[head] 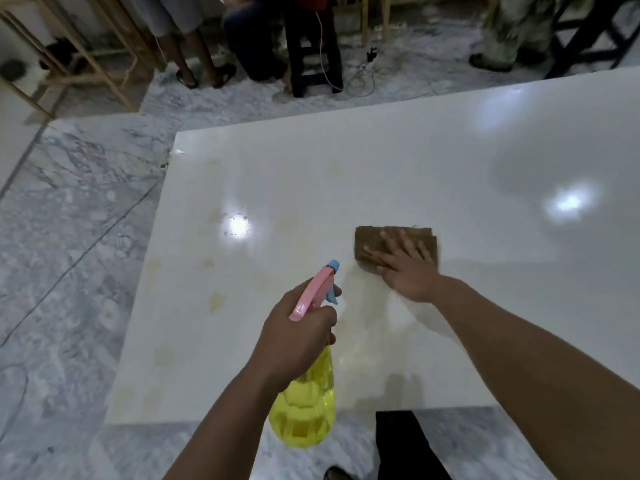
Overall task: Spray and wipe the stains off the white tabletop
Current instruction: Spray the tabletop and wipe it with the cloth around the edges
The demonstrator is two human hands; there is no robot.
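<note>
A glossy white tabletop (433,161) fills the middle of the view. Faint yellowish stains (215,301) dot its left half. My left hand (298,332) grips the neck of a yellow spray bottle (306,407) with a pink and blue trigger head, held above the table's near edge, nozzle pointing away from me. My right hand (403,266) lies flat, fingers spread, pressing a folded brown cloth (370,242) on the table just right of the stained area.
Grey marble floor (69,237) surrounds the table on the left and near side. Beyond the far edge are people's legs (194,53), a dark stool (311,53), wooden furniture legs and cables on the floor. My dark trouser leg (401,445) shows below.
</note>
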